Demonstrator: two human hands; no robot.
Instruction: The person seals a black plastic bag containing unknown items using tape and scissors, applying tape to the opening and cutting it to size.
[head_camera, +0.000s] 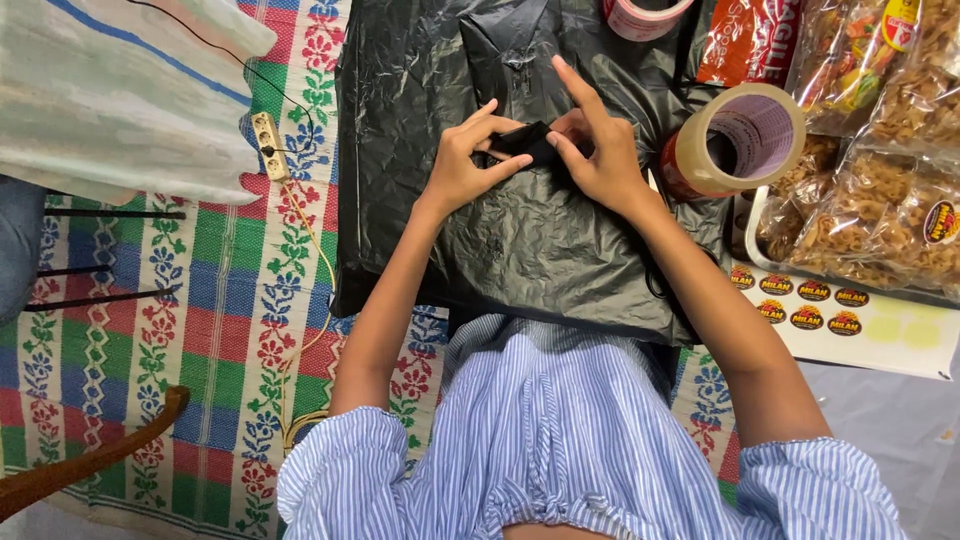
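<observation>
Black plastic bag (520, 230), crinkled and glossy, lies flat on the woven mat (210, 300) in front of the person, filling the mat's middle stretch toward its far edge. Both hands meet on a small gathered fold (522, 142) of the bag's film near its upper part. The left hand (465, 165) is narrowly closed, thumb and curled fingers pinching the bunched black plastic from the left. The right hand (600, 150) pinches the same fold from the right with thumb and middle fingers, while its index finger sticks out straight toward the far edge, free of the bag. The hands nearly touch across the fold.

The mat is a flat weave in green, red and blue stripes with flower borders. Just right of the right hand a thick roll of clear-brown packing tape (735, 140) stands on its side, its cardboard core showing; a second tape roll (645, 15) sits at the far edge, partly cut off. Past the mat's right edge lie clear packets of fried, curly snacks (870, 200), shiny and lumpy, some in a pale tray, and below them a sheet of round dark stickers (845, 320). On the left, a cream power strip (269, 145) with a thin black cable rests beside a pale striped cloth (110, 90). Near the mat's near-left corner a curved wooden piece (90, 460) crosses it
</observation>
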